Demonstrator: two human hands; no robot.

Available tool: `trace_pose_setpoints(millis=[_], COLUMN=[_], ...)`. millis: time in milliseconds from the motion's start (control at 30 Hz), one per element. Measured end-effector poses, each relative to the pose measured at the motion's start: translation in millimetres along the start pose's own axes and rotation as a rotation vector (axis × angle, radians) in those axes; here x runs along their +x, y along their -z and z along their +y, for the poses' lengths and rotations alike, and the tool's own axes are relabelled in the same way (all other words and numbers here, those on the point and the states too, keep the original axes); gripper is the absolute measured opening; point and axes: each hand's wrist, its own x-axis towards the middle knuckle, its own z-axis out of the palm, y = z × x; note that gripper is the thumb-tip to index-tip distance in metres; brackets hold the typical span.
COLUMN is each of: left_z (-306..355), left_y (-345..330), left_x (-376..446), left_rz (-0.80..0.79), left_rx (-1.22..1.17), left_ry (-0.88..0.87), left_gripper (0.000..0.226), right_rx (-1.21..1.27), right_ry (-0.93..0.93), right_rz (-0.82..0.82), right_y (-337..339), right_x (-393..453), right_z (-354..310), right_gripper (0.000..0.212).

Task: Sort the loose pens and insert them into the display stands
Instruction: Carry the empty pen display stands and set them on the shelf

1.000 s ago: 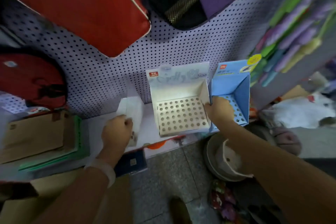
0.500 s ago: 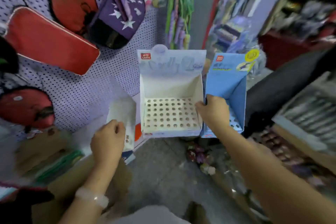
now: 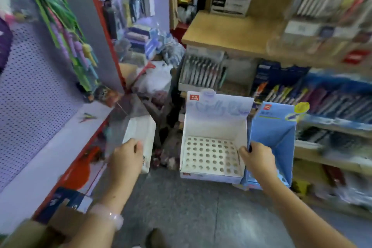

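A grey speckled stone floor (image 3: 191, 207) lies open between a white counter with a red edge (image 3: 46, 159) at left and wooden shelving stocked with pens (image 3: 332, 110) at right. Held in the air over that aisle, a white cardboard display stand with a perforated hole tray (image 3: 211, 153) touches a light blue cardboard stand (image 3: 271, 127) along its right wall. The right hand (image 3: 255, 159) grasps both where they meet. The left hand (image 3: 125, 157) grips a small white box (image 3: 141, 133).
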Motion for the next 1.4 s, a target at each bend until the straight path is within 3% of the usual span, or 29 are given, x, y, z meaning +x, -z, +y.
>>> trace_pose_setpoints(millis=[267,533,700,1033,1233,1400], left_z=[155.4,283.8,342.5,421.4,469.2,538.7], left_y=[-49.2,-113.4,-136.3,-175.4,-219.0,-260.3], left_x=[-66.0,-112.3,-139.7,-225.5,-286.8,-344.4], left_rz=[-0.197,-0.402,-0.492,-0.662,-0.804,-0.806], left_rx=[-0.061,-0.125,-0.146,-0.199,-0.197,-0.157], left_ry=[-0.360,-0.756,-0.968,-1.374,-1.492,-1.504], left_gripper=[0.035,0.033,0.034,0.032,0.042,0.044], right_rx=[0.018,-0.015,0.017,0.004,0.082,0.128], right_ry=[-0.417,-0.763,-0.899,-1.283,-1.444,-1.476], right_rz=[0.251,0.499,0.669,0.907,1.015,1.032], right_y=[112.3,177.4,188.3,194.1,193.5,229.0], right_x=[-67.1,-148.6,-199.0,-306.6,-342.0,-336.4], right_z=[159.5,255.0,287.3,319.2,384.6,472.0], right_gripper=[0.040,0.038,0.025,0.024,0.036,0.032])
